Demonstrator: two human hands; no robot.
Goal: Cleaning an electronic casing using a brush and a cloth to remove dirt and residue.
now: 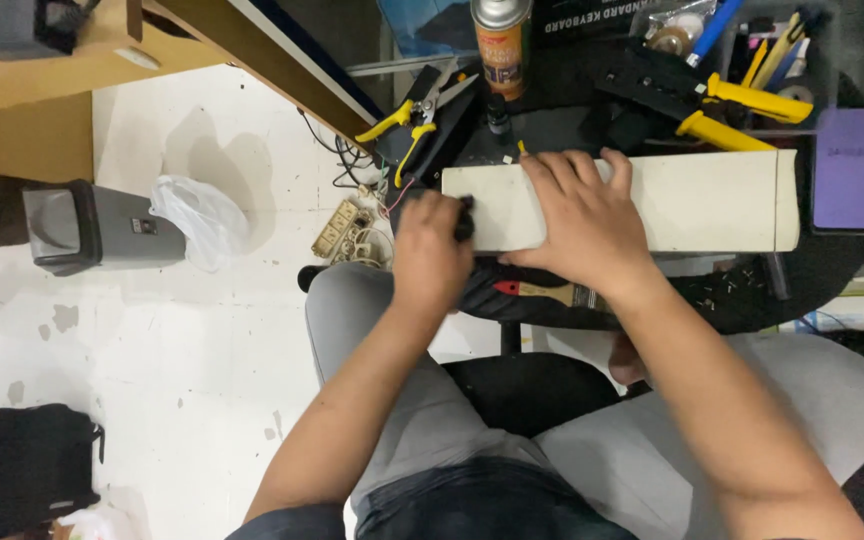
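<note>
A long cream-white casing (702,200) lies across a small dark round table (812,270) in front of my knees. My right hand (577,220) lies flat on the casing's left part, fingers spread, pressing it down. At the casing's left end my left hand (430,250) is closed around a small black object, held against that end; what the object is cannot be told.
Yellow-handled pliers (752,110), cutters (407,120), a spray can (501,40) and a purple flat box (847,165) crowd the table's far side. A red-handled brush (542,292) lies under my wrists. On the floor: grey bin (92,228), white bag (202,220), power strip (342,230), black bag (17,465).
</note>
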